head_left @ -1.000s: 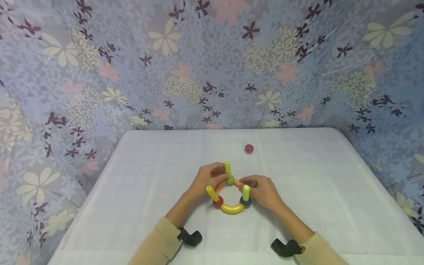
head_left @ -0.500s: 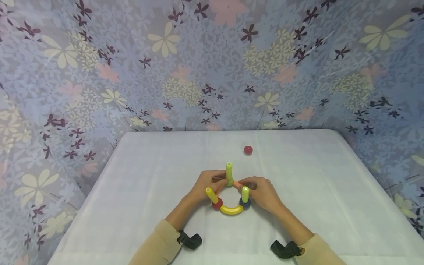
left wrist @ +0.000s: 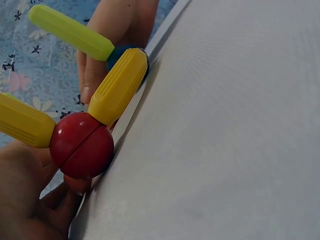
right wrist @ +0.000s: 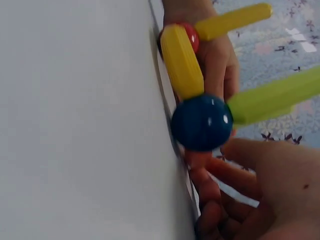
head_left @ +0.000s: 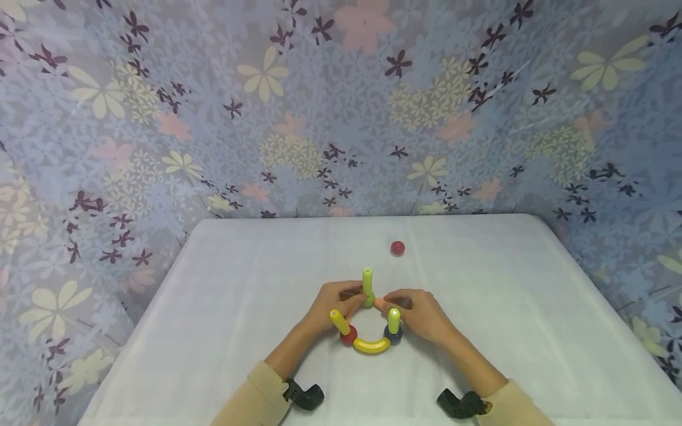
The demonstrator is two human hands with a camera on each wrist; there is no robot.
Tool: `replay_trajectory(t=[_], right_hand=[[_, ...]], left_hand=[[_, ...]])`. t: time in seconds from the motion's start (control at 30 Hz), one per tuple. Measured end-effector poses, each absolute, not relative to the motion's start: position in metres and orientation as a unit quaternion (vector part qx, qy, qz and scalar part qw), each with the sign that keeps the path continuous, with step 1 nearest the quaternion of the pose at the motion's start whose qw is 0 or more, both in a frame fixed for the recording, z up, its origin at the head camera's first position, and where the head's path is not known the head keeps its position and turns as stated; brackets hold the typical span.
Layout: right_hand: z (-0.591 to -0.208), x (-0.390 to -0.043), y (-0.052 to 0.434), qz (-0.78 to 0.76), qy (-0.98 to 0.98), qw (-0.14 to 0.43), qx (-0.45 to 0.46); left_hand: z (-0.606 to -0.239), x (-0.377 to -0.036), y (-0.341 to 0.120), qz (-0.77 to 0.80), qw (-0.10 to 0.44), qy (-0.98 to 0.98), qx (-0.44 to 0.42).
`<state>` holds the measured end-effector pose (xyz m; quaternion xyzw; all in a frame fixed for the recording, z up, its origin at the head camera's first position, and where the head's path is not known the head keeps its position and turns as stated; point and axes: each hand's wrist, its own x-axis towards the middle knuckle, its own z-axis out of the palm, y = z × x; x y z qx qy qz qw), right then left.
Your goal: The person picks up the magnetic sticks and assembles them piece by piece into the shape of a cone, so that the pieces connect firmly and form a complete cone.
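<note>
On the white table, a ring of magnetic balls and curved rods lies between the hands. A yellow curved rod [head_left: 372,346] joins a red ball [head_left: 348,335] and a dark blue ball [right wrist: 202,122] at the near side. Orange curved rods [head_left: 379,303] run to a green ball [head_left: 369,299] at the far side. From each of these balls rises a straight yellow or green rod [head_left: 367,280]; the one on the red ball leans left. The left hand [head_left: 330,305] pinches the green ball at the foot of its rod. With thumb and fingers, the right hand [head_left: 425,316] holds the right orange rod.
A loose red ball [head_left: 397,248] lies farther back on the table [head_left: 256,266]. Behind the table hangs a flowered cloth [head_left: 298,118]. Black wrist mounts [head_left: 303,395] stick out inward from both sleeves.
The left hand's fingers have come down from the upright rod toward the green ball, nearer the person. The right hand keeps its hold. The whole view has shifted slightly as the head tilts up.
</note>
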<state>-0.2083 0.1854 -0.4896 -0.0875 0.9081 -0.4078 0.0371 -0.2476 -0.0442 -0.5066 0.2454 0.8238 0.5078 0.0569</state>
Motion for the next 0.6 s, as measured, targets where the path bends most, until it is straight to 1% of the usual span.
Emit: replay_trajectory(t=[0.23, 0.47, 0.6], right_hand=[[-0.484, -0.224, 0.193, -0.377, 0.920, 0.065, -0.089], [-0.485, -0.239, 0.199, -0.370, 0.922, 0.061, -0.098], [-0.488, -0.241, 0.201, -0.380, 0.913, 0.068, -0.128]], left_hand=[[-0.509, -0.246, -0.045, 0.512, 0.056, 0.820, 0.248], [-0.511, -0.247, -0.046, 0.513, 0.051, 0.820, 0.249], [-0.511, -0.249, -0.045, 0.512, 0.051, 0.821, 0.249]])
